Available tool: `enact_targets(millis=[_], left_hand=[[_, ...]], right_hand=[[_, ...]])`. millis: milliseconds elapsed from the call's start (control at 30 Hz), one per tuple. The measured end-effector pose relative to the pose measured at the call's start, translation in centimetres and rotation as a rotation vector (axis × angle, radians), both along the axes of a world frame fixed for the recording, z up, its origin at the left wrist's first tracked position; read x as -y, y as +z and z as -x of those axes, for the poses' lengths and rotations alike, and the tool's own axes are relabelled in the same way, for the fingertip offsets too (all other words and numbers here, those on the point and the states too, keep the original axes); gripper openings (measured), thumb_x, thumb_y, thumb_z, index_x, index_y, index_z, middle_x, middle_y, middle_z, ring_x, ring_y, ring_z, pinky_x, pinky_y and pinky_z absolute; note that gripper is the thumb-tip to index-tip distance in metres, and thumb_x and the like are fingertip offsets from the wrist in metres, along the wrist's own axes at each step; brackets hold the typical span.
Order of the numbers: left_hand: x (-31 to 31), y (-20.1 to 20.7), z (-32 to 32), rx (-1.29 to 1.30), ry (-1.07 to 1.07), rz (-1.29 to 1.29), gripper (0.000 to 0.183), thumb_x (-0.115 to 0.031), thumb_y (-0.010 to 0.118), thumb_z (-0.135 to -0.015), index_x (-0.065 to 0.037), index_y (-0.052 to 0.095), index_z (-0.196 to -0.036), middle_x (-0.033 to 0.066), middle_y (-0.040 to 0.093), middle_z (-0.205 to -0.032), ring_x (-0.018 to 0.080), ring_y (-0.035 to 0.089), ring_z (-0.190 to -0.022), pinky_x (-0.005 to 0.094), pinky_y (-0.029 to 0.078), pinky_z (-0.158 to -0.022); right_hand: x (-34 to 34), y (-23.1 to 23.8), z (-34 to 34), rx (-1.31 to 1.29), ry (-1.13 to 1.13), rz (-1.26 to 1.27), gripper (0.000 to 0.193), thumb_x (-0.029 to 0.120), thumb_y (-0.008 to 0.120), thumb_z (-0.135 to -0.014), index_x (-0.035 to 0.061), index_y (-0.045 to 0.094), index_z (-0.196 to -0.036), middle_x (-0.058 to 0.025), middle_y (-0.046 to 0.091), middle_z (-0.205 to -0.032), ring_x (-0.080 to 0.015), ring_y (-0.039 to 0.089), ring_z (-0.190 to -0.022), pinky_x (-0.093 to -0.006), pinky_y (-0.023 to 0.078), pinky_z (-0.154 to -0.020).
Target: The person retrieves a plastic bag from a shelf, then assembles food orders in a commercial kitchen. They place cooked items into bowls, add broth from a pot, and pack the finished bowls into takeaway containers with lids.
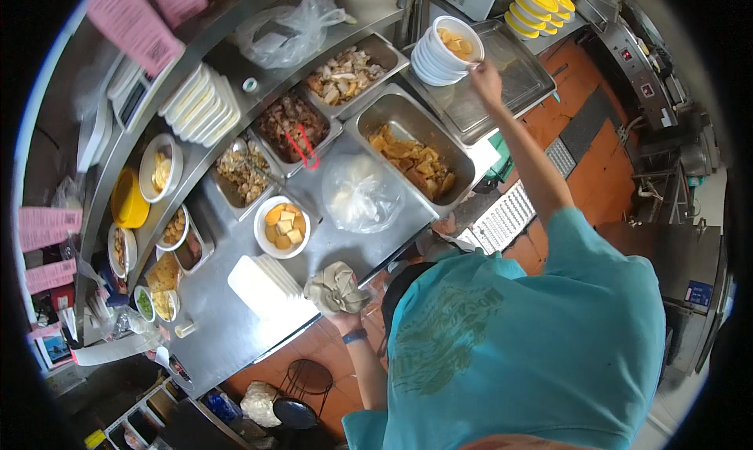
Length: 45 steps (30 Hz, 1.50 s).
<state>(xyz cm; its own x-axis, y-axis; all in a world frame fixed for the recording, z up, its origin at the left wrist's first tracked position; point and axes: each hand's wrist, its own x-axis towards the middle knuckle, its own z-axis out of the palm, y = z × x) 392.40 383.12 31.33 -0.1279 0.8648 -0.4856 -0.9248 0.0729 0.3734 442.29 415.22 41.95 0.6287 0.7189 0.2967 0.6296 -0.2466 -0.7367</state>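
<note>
Cloth (336,287) is gripped by left hand (345,322); beyond its fingers, 1 bowl (280,253) is filled, unlidded. Right hand (486,81), at stacked bowls (430,64): grip undetermined.

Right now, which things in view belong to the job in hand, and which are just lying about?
Apparently in use:
- cloth, held in the left hand
- stack of white bowls, with the right hand at its top rim

Apparently just lying about:
- clear plastic bag on the shelf
- pink paper slips at upper left
</note>
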Motion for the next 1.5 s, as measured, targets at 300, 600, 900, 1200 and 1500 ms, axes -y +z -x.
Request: enact_targets(millis=[300,600,900,1200,1500], left_hand=[[-1.0,4.7,-6.4,-0.251,0.111,0.176,0.023,-0.033,0.055,-0.097,-0.013,0.053,-0.11,0.0037,0.053,-0.106,0.0218,0.055,-0.101,0.0406,0.047,-0.095],[-1.6,6.2,-7.0,-0.147,0.026,0.082,0.062,-0.045,0.052,-0.095,-0.005,0.043,-0.142,0.0165,0.049,-0.141,0.0343,0.05,-0.127,0.052,0.04,-0.11],[-1.9,4.5,-7.5,0.056,-0.341,0.146,0.062,-0.053,0.041,-0.098,-0.012,0.042,-0.145,0.0099,0.046,-0.147,0.0316,0.044,-0.134,0.0513,0.035,-0.113],[1.8,0.5,-1.3,0.342,-0.337,0.053,0.057,-0.048,0.039,-0.101,-0.012,0.041,-0.145,0.0108,0.044,-0.148,0.0318,0.045,-0.134,0.0527,0.033,-0.114],[-5.6,-3.9,0.4,-0.689,-0.255,0.007,0.014,-0.011,0.058,-0.094,-0.005,0.062,-0.106,0.0036,0.062,-0.09,0.0124,0.058,-0.072,0.0269,0.05,-0.055]], right_hand=[[-11.8,-5.1,-13.2,0.21,-0.074,0.293,0.053,0.041,0.071,-0.077,-0.0047,0.067,-0.103,-0.026,0.068,-0.106,-0.0383,0.065,-0.106,-0.0439,0.052,-0.089],[4.1,2.8,-9.3,-0.477,0.411,-0.074,0.037,0.021,0.06,-0.092,0.0006,0.059,-0.122,-0.0087,0.069,-0.089,-0.0109,0.066,-0.075,-0.0265,0.053,-0.057],[24.4,2.2,22.9,-0.723,0.733,0.483,0.036,0.007,0.059,-0.086,-0.0017,0.058,-0.121,-0.0139,0.067,-0.086,-0.0192,0.064,-0.061,-0.0315,0.054,-0.056],[28.8,-2.0,29.6,-0.537,0.707,0.357,0.041,0.007,0.06,-0.084,-0.0001,0.057,-0.124,-0.0223,0.069,-0.09,-0.0253,0.068,-0.066,-0.0361,0.055,-0.053],[31.0,-2.6,22.1,-0.76,0.442,0.542,0.034,0.008,0.053,-0.09,-0.0029,0.058,-0.121,-0.0117,0.067,-0.088,-0.015,0.063,-0.061,-0.0251,0.049,-0.045]])
